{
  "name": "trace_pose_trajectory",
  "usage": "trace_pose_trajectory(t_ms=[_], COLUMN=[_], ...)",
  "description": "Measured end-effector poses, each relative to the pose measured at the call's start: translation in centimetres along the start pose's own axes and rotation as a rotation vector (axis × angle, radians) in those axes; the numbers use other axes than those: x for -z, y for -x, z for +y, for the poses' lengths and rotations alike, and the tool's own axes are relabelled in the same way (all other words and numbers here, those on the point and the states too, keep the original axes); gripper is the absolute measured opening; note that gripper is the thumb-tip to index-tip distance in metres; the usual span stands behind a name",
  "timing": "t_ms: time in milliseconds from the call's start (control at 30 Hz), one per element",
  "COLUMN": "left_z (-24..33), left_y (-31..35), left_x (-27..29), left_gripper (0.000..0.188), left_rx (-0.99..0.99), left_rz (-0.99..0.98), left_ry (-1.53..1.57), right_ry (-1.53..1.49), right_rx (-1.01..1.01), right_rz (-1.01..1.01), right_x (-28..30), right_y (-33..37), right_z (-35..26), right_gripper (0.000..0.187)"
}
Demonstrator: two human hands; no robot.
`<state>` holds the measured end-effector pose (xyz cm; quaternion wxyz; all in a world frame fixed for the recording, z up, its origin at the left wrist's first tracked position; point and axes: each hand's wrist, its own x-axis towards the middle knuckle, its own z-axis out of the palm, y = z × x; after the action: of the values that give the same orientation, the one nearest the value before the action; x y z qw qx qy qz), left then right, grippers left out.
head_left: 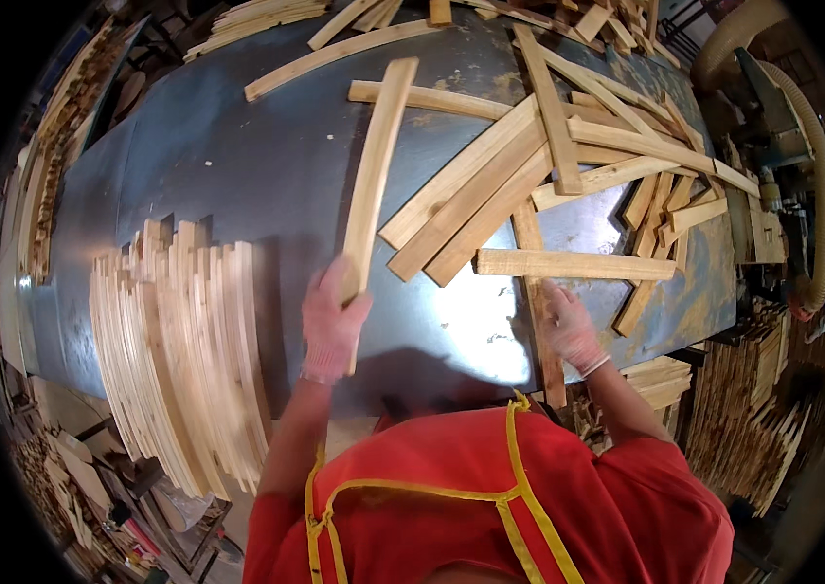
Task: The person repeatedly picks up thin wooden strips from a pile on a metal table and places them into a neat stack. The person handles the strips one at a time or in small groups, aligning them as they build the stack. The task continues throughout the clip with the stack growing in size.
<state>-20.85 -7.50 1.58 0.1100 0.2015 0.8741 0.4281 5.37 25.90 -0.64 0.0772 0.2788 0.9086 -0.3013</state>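
The broad metal table (pixel 237 180) has open room between the slat stack (pixel 169 350) and the loose slats (pixel 471 201), where the pale slat (pixel 380 146), probably light, stiff and best taken by its long edges, is clasped toward its near end by the left hand (pixel 333 316), the right hand (pixel 570 326) having curled fingers, contact unclear.

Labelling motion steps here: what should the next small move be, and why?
Probably shift the held board left toward the stack. The left hand already grips it near its lower end, and the stack, its boards lined side by side, lies just to the left. The right hand is away from that board, near the loose boards.
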Motion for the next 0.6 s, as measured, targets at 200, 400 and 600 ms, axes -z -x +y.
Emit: trace_pose_trajectory(t_ms=[200, 400, 600], left_z=[3.1, 4.7, 5.1], left_y=[-11.6, -9.8, -2.2], left_x=[-9.9, -13.0, -11.2], left_gripper=[0.087, 0.100, 0.101], left_rx=[-0.248, 0.006, 0.286], left_rz=[-0.040, -0.335, -0.481], left_ry=[-0.607, -0.650, -0.481], right_ry=[0.079, 0.016, -0.195], right_rx=[0.066, -0.106, -0.065], right_rz=[0.402, 0.370, 0.388], right_x=[8.4, 5.3, -0.6], right_y=[-15.0, -25.6, -23.0], right_z=[-1.0, -5.1, -9.5], right_gripper=[0.072, 0.092, 0.093])
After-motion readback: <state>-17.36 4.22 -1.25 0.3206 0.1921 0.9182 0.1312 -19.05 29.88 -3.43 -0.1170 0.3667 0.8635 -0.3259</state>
